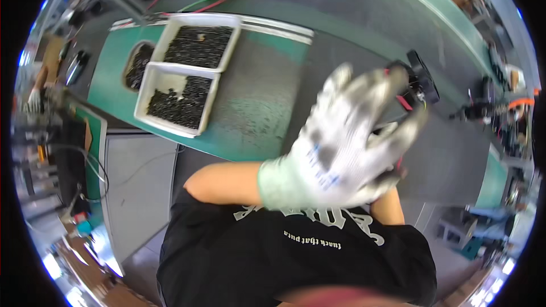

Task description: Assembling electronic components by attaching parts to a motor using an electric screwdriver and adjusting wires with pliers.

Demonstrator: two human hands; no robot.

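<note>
The left hand (347, 142), fingers apart, partly covers a black device (422, 81); the hidden right hand's grip I cannot tell.

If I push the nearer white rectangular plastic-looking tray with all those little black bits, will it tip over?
That white rectangular plastic-looking tray would probably slide rather than tip, because it looks low and wide on the green work surface. It may feel heavy, with so many small black pieces inside. Its top is open, so a bump might spill some.
</note>
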